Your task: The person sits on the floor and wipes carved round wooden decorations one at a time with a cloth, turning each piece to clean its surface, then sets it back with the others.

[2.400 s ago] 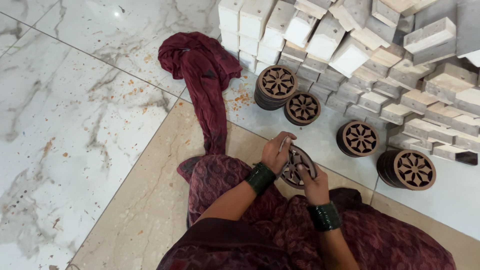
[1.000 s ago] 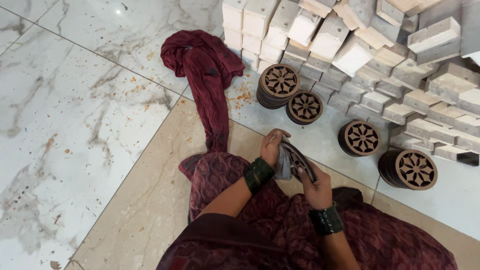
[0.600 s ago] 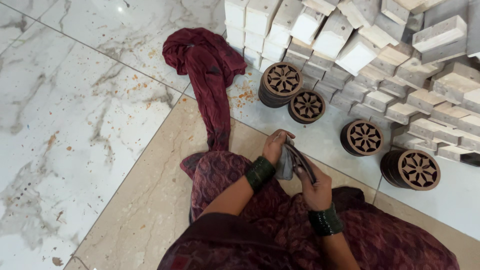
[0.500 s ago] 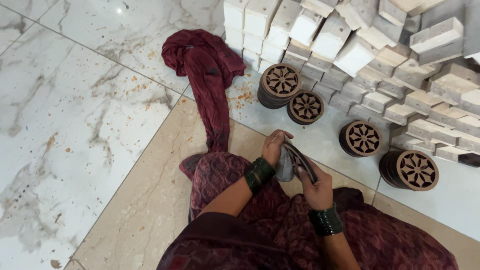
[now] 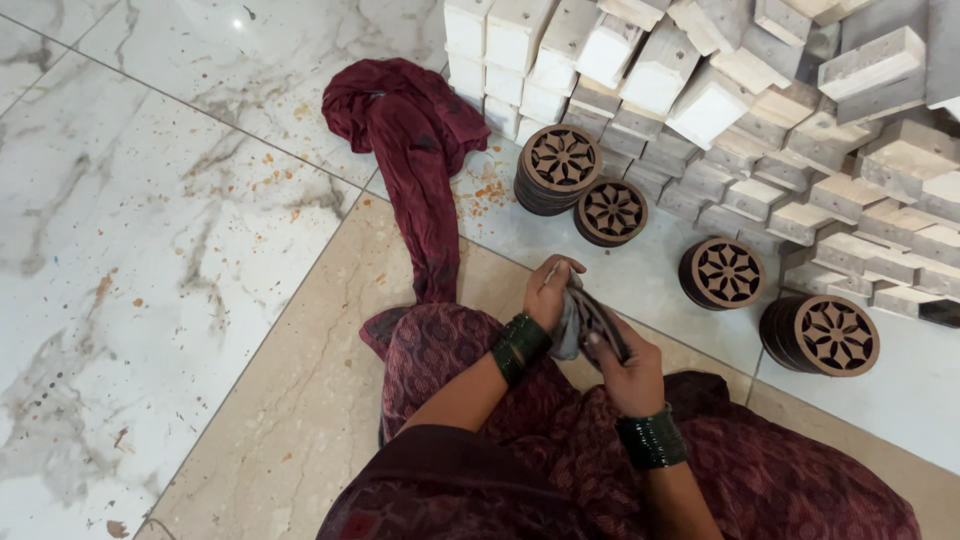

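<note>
Left hand (image 5: 549, 292) and right hand (image 5: 628, 370) close together over lap, fingers curled

Both hands, left hand (image 5: 552, 292) and right hand (image 5: 628, 370), grip a grey cloth (image 5: 580, 322).

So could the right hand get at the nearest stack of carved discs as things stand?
Probably not at once: the right hand is gripping a disc and grey cloth with the left hand; the floor toward that stack is open.

Counts: 4 stacks of round carved wooden discs on the floor (image 5: 150, 250) – stack one (image 5: 560, 165), stack two (image 5: 611, 212), stack three (image 5: 722, 273), stack four (image 5: 825, 335). 1 maroon cloth (image 5: 415, 140). 2 hands, left (image 5: 553, 292), right (image 5: 630, 370). White blocks (image 5: 700, 90): too many to count.
</note>
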The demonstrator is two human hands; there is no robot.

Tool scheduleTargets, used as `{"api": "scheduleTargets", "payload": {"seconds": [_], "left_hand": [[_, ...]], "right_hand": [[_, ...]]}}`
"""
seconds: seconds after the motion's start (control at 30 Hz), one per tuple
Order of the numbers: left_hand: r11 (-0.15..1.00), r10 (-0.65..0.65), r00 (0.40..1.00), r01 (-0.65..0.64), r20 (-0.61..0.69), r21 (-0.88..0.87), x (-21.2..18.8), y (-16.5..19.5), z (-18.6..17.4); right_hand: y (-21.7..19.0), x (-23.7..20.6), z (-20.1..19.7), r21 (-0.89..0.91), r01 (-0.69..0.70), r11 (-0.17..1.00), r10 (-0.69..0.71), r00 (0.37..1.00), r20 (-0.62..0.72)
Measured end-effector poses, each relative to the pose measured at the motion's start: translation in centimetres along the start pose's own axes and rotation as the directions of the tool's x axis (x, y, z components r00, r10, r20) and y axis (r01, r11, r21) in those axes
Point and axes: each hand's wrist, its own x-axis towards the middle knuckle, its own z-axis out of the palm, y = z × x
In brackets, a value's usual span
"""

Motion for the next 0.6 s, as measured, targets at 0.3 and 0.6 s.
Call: {"api": "scheduleTargets", "payload": {"seconds": [0.3, 0.6], "left_hand": [[0.999, -0.032, 0.999, 0.033, 0.037, -0.024, -0.8, 2.3, 0.2], [0.999, 0.02, 1.0, -0.019, 0.022, -0.026, -1.2, 0.4, 0.4]], "right_hand": [[0.4, -0.4, 0.5, -0.017, 0.012, 1.0, -0.013, 0.998, -0.064], [2.7, -0.2, 0.9, 0.084, -0.11, 0.99, 0.11, 0.994, 0.002]]}}
